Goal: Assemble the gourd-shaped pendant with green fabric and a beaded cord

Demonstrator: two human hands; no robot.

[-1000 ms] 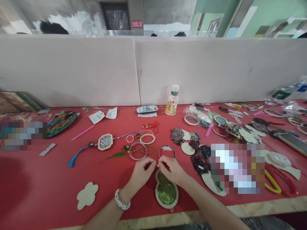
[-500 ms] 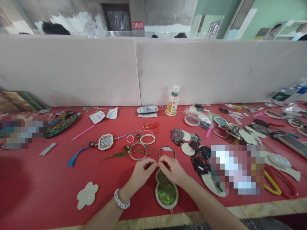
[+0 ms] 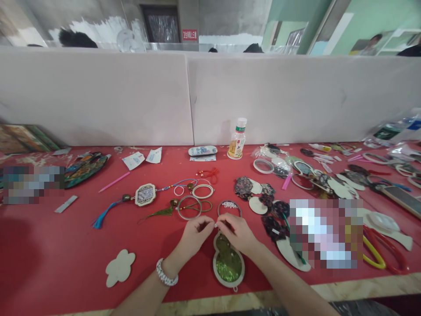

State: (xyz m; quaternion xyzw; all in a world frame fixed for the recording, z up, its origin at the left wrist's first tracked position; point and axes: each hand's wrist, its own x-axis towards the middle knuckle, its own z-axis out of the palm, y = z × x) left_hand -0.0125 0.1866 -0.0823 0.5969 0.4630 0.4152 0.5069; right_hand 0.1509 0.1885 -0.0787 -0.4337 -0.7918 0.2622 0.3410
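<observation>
A gourd-shaped pendant (image 3: 227,268) with a pale rim and a shiny green inside lies flat on the red table. Just above its narrow top, my left hand (image 3: 200,232) pinches with thumb and forefinger, a patterned white band (image 3: 166,273) round the wrist. My right hand (image 3: 238,235) pinches at the same spot, its fingertips almost meeting the left ones and covering part of the gourd's upper edge. Something tiny and pale shows between the fingertips, too small to name. Behind the right hand is a round clear dish (image 3: 229,205) with small whitish beads.
Left of my hands lie green-tasselled cord (image 3: 161,212), a framed pendant with blue tassel (image 3: 145,194) and a flower-shaped blank (image 3: 120,268). Dark patterned pieces (image 3: 271,228), yellow- and red-handled tools (image 3: 386,252) and a phone (image 3: 403,198) crowd the right. A bottle (image 3: 237,139) stands by the white partition (image 3: 131,96).
</observation>
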